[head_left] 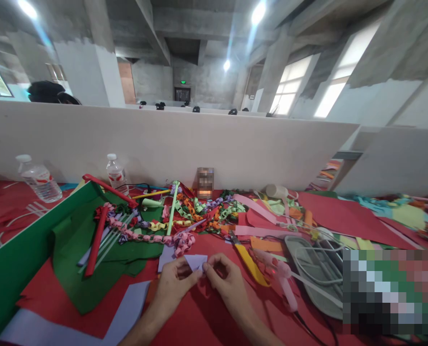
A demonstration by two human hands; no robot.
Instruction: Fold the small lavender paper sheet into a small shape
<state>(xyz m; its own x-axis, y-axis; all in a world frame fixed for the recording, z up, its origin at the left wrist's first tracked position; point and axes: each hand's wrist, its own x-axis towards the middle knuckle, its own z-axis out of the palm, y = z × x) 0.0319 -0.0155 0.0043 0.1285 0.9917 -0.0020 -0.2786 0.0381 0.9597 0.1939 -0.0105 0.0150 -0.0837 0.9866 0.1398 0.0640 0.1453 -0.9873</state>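
Note:
My left hand [173, 284] and my right hand [225, 281] meet at the near middle of the red table [207, 317]. Both pinch a small piece of pale lilac paper [196, 261] between fingers and thumbs, held just above the table. Right behind it lies a long chain of paper links [156, 236] in pink, yellow, green and orange. A yellow-handled cutter [249, 261] lies just right of my right hand, and a pink glue gun [281, 278] beside that.
Green paper sheets [87, 259] and a green board [15, 259] lie at left, with a lilac sheet [127, 307] near the front. Two water bottles [39, 179] [116, 172] stand by the white partition [163, 144]. A grey tray [311, 274] and coloured paper scraps are at right.

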